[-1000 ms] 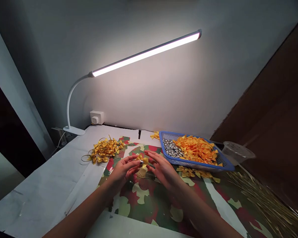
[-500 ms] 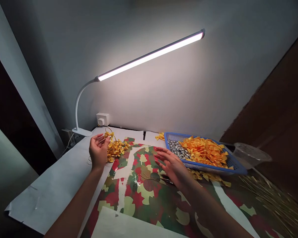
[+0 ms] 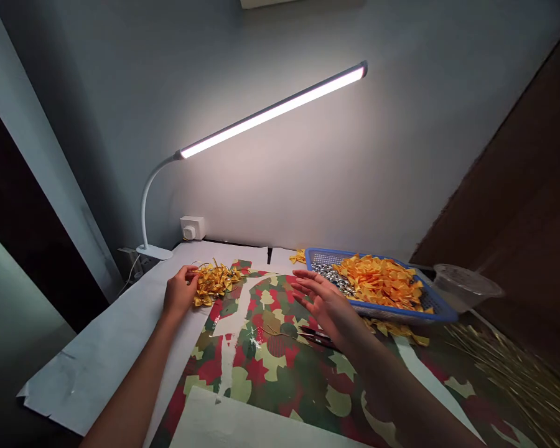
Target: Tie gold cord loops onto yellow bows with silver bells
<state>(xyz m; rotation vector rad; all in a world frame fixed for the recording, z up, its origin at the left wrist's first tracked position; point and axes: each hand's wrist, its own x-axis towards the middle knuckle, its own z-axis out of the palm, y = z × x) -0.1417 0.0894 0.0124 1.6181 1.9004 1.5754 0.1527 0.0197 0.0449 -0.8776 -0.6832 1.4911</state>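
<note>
My left hand (image 3: 181, 291) rests at the left edge of a heap of small gold ribbon bows (image 3: 216, 281), its fingers curled and touching the heap. Whether it grips a bow I cannot make out. My right hand (image 3: 323, 300) hovers open, fingers spread, over the camouflage-print sheet (image 3: 270, 367), just left of a blue basket (image 3: 436, 311). The basket holds orange ribbon bows (image 3: 383, 281) and small silver bells (image 3: 327, 275).
A white clamp lamp (image 3: 270, 112) arches over the table from the back left, beside a wall socket (image 3: 192, 227). Loose bows (image 3: 396, 330) lie in front of the basket. A clear plastic cup (image 3: 466, 286) and gold wires (image 3: 504, 367) sit at right. Thin dark tools (image 3: 315, 336) lie under my right wrist.
My left hand carried a finished bow from the centre up and left, then came down onto the gold heap. My right hand opened and stayed near the basket.
</note>
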